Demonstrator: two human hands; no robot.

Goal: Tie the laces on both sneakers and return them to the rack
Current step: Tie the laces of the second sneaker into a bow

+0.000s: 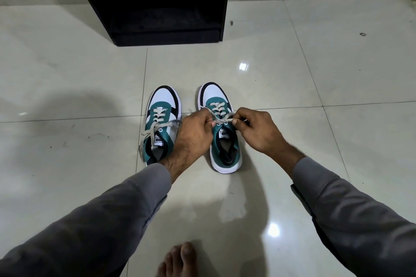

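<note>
A: Item one, floor.
B: Pale glossy tiles [315, 164], with light glare and a few dark specks.

A: Item two, rack.
B: Black shoe rack [157, 7], standing on the tiles at the top of the view, against the wall. Its shelves are too dark to read.

A: Item three, footwear.
B: Two sneakers, white, teal and black, side by side on the tiles in front of the rack, toes toward it, a narrow gap between them. Left sneaker [163, 105]: its laces [155, 127] lie loose, one end draped over the side, another trailing toward the left hand. Right sneaker [225, 148]: laces [217, 109] crossed through the eyelets, the free ends drawn together over the tongue.

A: Item four, hands.
B: Left hand [194, 132], fingers curled in, thumb and fingertips pinching a lace end of the right sneaker. Right hand [256, 129], likewise curled, thumb and forefinger pinching the other end. Both sit just above the top eyelets, close together. Whether a knot has formed between them, I cannot tell.

A: Item five, clothing.
B: Grey sleeves [349, 220] on both arms.

A: Anything else?
B: One bare foot [177, 261] at the bottom edge, on the tiles.
</note>
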